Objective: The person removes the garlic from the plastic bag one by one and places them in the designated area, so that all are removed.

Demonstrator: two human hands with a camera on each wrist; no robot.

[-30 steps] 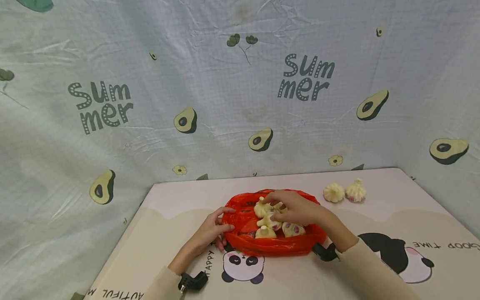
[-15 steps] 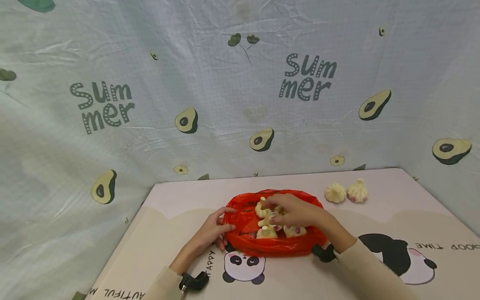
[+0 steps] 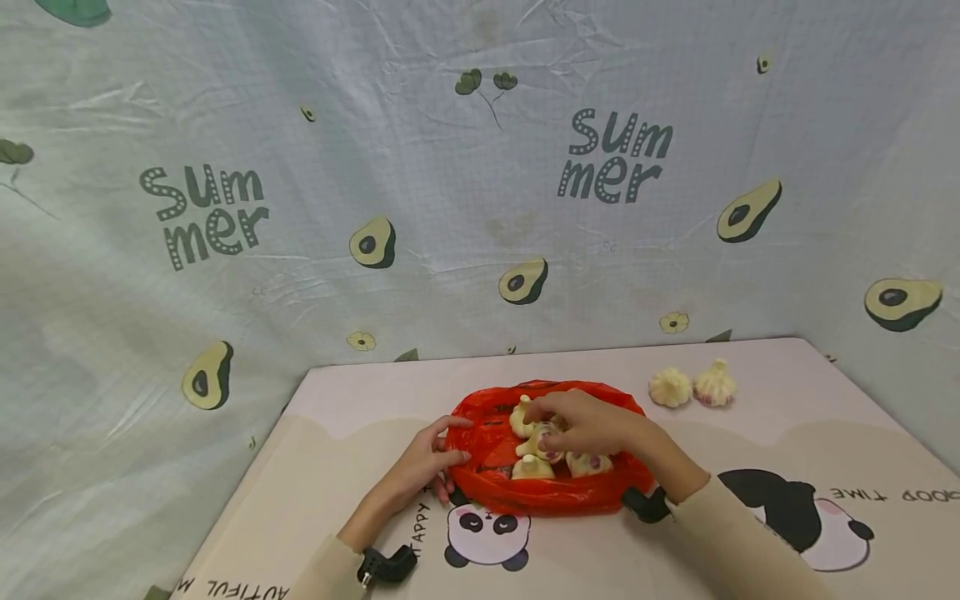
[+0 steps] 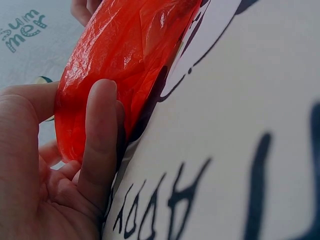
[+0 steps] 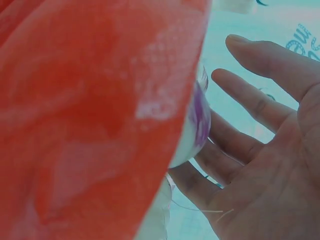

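A red plastic bag lies with its mouth spread wide on the table. Several garlic bulbs sit inside it, mostly toward its right half. My left hand holds the bag's left rim; in the left wrist view its fingers curl about the red film. Over the bulbs hovers my right hand, fingers spread and loosely bent. In the right wrist view the right palm faces a purple-streaked garlic bulb, partly hidden behind the bag wall; whether some fingers touch it I cannot tell.
Two garlic bulbs stand on the table behind and right of the bag, a pale one beside a pinkish one. The tablecloth bears panda prints and lettering. A patterned curtain hangs along the table's back edge.
The right hand has shifted slightly over the garlic bulbs. The left hand stays at the bag's rim, and the bag and the two bulbs outside hold their places.
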